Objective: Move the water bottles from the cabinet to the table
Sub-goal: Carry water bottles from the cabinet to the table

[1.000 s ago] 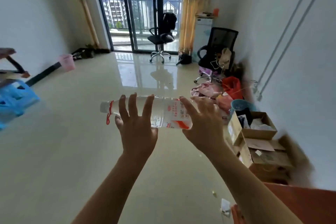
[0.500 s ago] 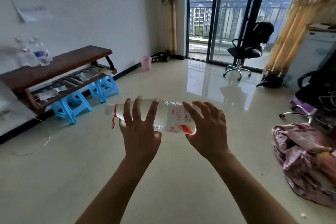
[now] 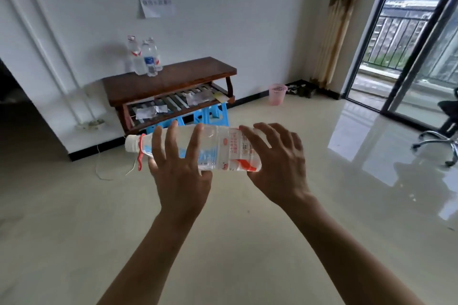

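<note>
Though label text is unreadable (red-white), water bottle point(image 3: 218, 150) between both hands.

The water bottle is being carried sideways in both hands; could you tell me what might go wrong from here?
The water bottle lies level between the left hand and right hand with fingers spread, so it might slip. Setting it on the table could topple the bottles clustered at its far end.

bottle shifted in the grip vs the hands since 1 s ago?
No. The bottle lies sideways as before, cap toward the left, left hand near the neck end and right hand at the base. Only the room behind has swung.
</note>
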`<state>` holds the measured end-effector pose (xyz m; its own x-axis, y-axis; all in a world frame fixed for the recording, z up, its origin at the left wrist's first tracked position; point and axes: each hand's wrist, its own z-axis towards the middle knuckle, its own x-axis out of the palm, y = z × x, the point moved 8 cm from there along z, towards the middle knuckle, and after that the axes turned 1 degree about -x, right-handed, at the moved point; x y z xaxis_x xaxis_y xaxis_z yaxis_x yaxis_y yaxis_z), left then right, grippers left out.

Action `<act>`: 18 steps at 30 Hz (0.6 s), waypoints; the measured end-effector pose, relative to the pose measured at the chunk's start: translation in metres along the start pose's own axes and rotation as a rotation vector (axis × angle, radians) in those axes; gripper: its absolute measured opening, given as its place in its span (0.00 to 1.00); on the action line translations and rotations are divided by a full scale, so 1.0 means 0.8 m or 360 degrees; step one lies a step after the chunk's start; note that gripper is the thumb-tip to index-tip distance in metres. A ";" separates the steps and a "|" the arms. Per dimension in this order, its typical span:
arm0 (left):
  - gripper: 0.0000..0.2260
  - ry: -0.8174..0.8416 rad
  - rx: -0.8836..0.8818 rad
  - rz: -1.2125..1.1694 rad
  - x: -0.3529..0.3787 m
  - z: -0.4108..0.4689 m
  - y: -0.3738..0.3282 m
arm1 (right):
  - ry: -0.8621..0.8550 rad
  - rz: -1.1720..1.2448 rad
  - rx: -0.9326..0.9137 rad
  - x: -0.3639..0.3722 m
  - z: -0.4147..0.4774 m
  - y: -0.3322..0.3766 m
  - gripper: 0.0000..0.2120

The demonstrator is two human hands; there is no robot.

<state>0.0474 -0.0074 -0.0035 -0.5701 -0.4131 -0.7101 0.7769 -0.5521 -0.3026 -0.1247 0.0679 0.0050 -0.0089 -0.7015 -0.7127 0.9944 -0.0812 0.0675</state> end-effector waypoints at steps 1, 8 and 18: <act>0.42 -0.0006 -0.0007 0.0002 0.010 0.027 0.017 | -0.0004 0.0015 0.0000 0.021 0.026 0.002 0.39; 0.40 -0.0043 0.0061 -0.0002 0.092 0.170 0.088 | -0.0020 0.0040 -0.0001 0.138 0.163 -0.018 0.40; 0.41 0.0033 0.0036 0.0013 0.284 0.360 0.182 | 0.0039 0.0145 -0.0007 0.374 0.335 -0.089 0.42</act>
<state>-0.0461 -0.3901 -0.0262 -0.5579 -0.4025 -0.7258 0.7752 -0.5651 -0.2825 -0.2260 -0.3260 -0.0263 0.0840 -0.6884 -0.7205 0.9914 -0.0149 0.1298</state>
